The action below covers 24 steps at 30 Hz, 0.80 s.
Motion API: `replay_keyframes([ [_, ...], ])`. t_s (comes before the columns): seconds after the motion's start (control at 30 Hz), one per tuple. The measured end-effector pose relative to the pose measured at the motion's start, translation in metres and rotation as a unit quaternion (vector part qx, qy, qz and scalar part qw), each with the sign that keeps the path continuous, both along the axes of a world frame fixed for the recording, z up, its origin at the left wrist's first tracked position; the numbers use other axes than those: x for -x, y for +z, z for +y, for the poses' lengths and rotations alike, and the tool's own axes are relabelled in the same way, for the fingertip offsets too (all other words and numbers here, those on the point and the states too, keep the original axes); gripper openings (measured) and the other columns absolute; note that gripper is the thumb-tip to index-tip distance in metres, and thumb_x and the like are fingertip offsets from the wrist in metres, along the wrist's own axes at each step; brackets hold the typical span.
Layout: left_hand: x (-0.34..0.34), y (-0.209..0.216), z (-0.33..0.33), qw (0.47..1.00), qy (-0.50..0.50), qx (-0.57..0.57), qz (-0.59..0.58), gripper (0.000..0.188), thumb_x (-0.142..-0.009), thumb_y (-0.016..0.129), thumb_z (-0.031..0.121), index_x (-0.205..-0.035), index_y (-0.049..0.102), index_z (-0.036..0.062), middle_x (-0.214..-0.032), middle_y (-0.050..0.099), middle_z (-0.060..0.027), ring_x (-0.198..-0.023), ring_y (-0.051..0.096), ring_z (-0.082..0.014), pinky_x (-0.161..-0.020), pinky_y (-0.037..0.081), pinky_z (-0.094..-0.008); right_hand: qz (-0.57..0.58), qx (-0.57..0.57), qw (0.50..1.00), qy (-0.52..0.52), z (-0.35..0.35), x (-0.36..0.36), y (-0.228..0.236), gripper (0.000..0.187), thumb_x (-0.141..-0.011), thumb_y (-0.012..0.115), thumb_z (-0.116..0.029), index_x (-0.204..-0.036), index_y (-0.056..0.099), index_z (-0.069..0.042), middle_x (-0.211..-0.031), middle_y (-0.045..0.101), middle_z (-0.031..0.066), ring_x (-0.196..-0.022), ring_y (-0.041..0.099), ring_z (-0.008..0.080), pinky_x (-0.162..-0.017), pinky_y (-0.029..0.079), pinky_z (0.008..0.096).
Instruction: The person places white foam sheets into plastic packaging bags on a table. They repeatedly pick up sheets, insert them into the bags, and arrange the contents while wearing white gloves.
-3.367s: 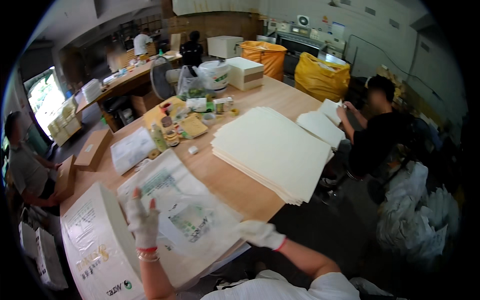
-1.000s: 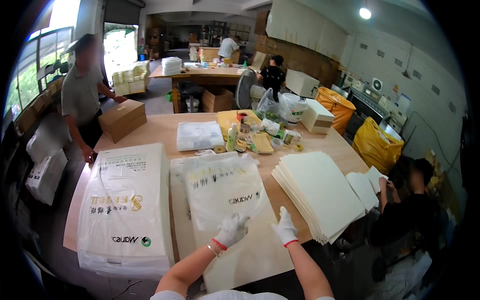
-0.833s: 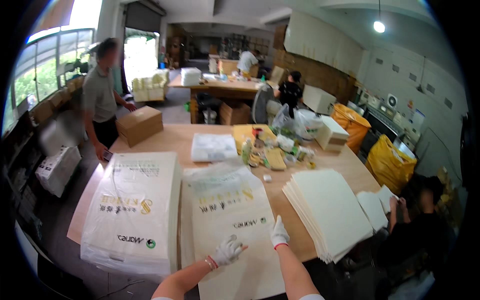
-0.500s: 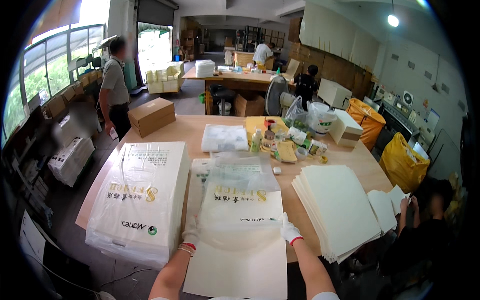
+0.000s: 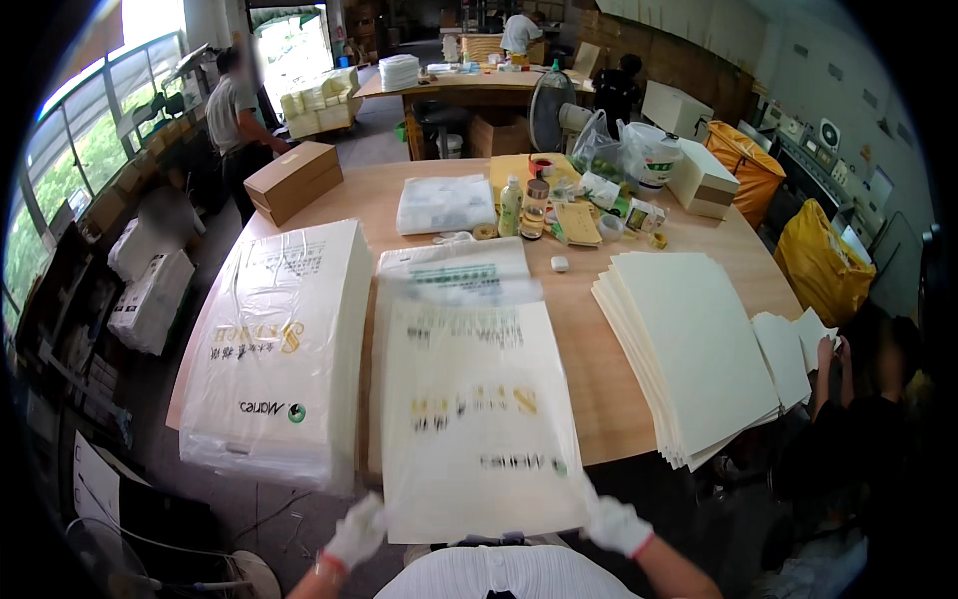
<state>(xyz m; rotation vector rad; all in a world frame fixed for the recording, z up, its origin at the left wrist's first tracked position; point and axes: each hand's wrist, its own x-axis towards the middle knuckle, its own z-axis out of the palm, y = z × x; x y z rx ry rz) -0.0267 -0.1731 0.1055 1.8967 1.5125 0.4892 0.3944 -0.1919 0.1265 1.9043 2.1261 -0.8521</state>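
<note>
A stack of cream paper sheets [image 5: 469, 379] lies in front of me, its near end reaching past the table edge. A clear plastic bag [image 5: 477, 434] with gold and dark printing now covers it down to its near end. At the bag's near left corner is my left hand [image 5: 356, 531] in a white glove, fingers closed on the plastic edge. My right hand [image 5: 616, 525], gloved alike with a red cuff, pinches the bag's near right side. Motion blurs both hands a little. Under the stack's far end lie more printed bags [image 5: 454, 268].
A tall bagged paper stack [image 5: 269, 339] stands left, loose cream sheets [image 5: 689, 339] lie right. Behind are a cardboard box [image 5: 294, 183], folded plastic [image 5: 446, 205], bottles [image 5: 510, 208] and a tape roll [image 5: 485, 232]. A person's hands [image 5: 833, 349] hold paper at the right.
Both hands have drawn the bag toward me, over the formerly bare near part of the paper. My view has tilted downward. The person at the left has turned toward the cardboard box.
</note>
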Motion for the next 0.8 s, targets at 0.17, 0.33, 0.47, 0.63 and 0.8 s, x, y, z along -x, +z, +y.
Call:
replay_keyframes([
  [0.17, -0.013, -0.019, -0.037, 0.99, 0.09, 0.041, -0.104, 0.013, -0.084, 0.052, 0.009, -0.094, 0.054, 0.0006, -0.079, 0.054, -0.0183, -0.075, 0.055, -0.0203, -0.069, 0.044, -0.0388, 0.058, -0.108, 0.992, -0.026, -0.033, 0.015, -0.015, 0.06, -0.084, 0.046, -0.022, -0.139, 0.025, -0.009, -0.072, 0.062, 0.0165, -0.056, 0.059, 0.0362, -0.048, 0.044, 0.0538],
  [0.33, -0.012, -0.066, -0.02, 0.948, 0.292, -0.097, -0.084, 0.002, -0.073, 0.049, 0.0, -0.074, 0.049, 0.0016, -0.065, 0.05, -0.0128, -0.061, 0.052, -0.0242, -0.057, 0.042, -0.0334, 0.057, -0.133, 0.982, -0.121, 0.015, 0.013, -0.038, 0.041, -0.087, 0.044, -0.023, -0.127, 0.046, -0.016, -0.071, 0.062, 0.0169, -0.064, 0.06, 0.0377, -0.053, 0.044, 0.0542],
  [0.47, -0.005, -0.051, -0.002, 0.963, 0.193, -0.096, -0.163, 0.007, -0.068, 0.045, -0.005, -0.067, 0.045, 0.0021, -0.065, 0.049, -0.01, -0.057, 0.049, -0.0238, -0.054, 0.041, -0.0342, 0.274, 0.059, 0.942, -0.186, -0.008, -0.021, -0.057, 0.042, -0.088, 0.049, -0.02, -0.127, 0.046, -0.005, -0.079, 0.067, 0.0088, -0.081, 0.065, 0.018, -0.078, 0.049, 0.031],
  [0.63, -0.04, 0.068, 0.077, 0.937, 0.029, -0.305, -0.165, 0.012, -0.062, 0.048, -0.006, -0.067, 0.048, 0.0049, -0.065, 0.047, -0.0112, -0.058, 0.051, -0.0267, -0.051, 0.042, -0.0348, 0.527, 0.08, 0.756, -0.38, 0.036, 0.012, -0.122, 0.034, -0.088, 0.055, -0.02, -0.115, 0.052, 0.0, -0.102, 0.06, 0.0067, -0.088, 0.059, 0.0171, -0.081, 0.048, 0.0323],
  [0.8, 0.039, 0.082, 0.043, 0.616, 0.155, -0.088, -0.767, 0.012, -0.089, 0.046, 0.018, -0.083, 0.049, 0.0077, -0.074, 0.05, -0.0017, -0.066, 0.05, -0.0132, -0.059, 0.043, -0.0301, 0.774, 0.052, 0.556, -0.299, 0.065, 0.124, -0.101, 0.046, -0.085, 0.059, -0.017, -0.126, 0.046, 0.0, -0.117, 0.056, 0.009, -0.107, 0.052, 0.0171, -0.092, 0.043, 0.031],
])
